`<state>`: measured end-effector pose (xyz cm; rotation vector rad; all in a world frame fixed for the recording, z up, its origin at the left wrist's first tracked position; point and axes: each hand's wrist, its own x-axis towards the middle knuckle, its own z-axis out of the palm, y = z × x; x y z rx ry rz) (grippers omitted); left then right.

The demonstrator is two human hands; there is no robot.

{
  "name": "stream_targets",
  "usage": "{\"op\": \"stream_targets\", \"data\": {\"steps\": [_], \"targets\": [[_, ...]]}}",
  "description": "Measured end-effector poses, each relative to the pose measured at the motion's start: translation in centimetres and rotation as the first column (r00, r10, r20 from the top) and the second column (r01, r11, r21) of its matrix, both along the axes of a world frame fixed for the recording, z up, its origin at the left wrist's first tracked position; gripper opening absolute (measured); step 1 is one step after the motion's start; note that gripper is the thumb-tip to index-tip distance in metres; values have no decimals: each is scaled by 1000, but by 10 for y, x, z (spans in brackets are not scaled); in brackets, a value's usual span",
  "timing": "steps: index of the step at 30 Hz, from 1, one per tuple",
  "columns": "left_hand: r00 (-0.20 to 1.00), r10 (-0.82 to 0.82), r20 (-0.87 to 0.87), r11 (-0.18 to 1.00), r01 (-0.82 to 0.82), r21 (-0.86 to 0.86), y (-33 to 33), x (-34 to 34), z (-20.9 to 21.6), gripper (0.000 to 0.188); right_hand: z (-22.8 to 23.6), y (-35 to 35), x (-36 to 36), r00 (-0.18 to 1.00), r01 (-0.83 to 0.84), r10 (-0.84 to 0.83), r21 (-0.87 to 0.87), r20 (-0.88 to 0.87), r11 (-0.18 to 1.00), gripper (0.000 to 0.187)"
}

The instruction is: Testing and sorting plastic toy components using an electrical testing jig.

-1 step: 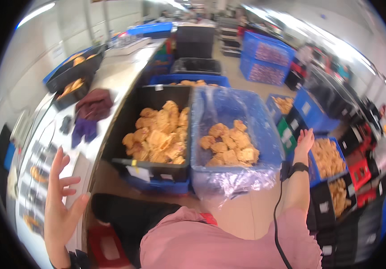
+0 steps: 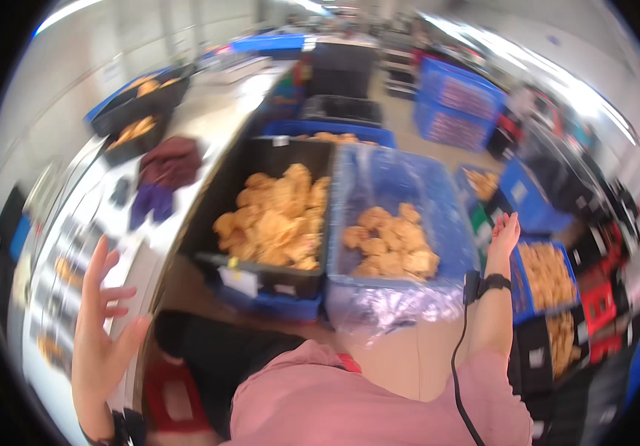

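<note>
My left hand (image 2: 104,327) is raised at the lower left over the white table's edge, empty, its fingers and thumb spread. At the right, my right hand (image 2: 505,232) is held out beside the blue crate, fingers extended and nothing visible in it. Between them stand a black crate (image 2: 212,215) and a blue crate (image 2: 450,223) lined with clear plastic. Each holds a heap of tan, lumpy pieces: one heap (image 2: 283,223) in the black crate, a smaller one (image 2: 390,241) in the lined crate. Blur hides what the pieces are. Neither hand touches a crate.
The long white table (image 2: 186,123) runs along the left, bearing a maroon and purple cloth (image 2: 167,167) and black bins (image 2: 145,108). More tan pieces fill a blue crate (image 2: 547,275) at the right. Stacked blue crates (image 2: 457,104) stand farther back. A red stool-like object (image 2: 167,394) is below left.
The crates and table appear shifted slightly to the right in the view. Both hands keep nearly the same place and pose.
</note>
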<state>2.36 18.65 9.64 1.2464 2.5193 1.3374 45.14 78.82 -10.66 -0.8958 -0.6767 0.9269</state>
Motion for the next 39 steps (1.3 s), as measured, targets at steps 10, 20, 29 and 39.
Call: {"op": "stream_targets", "data": {"steps": [10, 20, 29, 39], "targets": [[860, 450, 239, 844, -497, 200, -169, 13, -21, 55, 90, -216, -417, 284, -943, 671, 72, 685, 325, 24], [675, 708, 209, 688, -725, 11, -202, -16, -75, 21, 111, -448, -560, 66, -870, 193, 151, 979, -470, 10], [691, 723, 9, 689, -721, -77, -186, -32, -93, 16, 91, -460, -600, -111, -824, 100, -35, 989, -565, 8], [634, 773, -29, 629, -771, -105, -181, -39, -98, 12, 85, -462, -601, -87, -851, 62, -42, 994, -524, 7]]}}
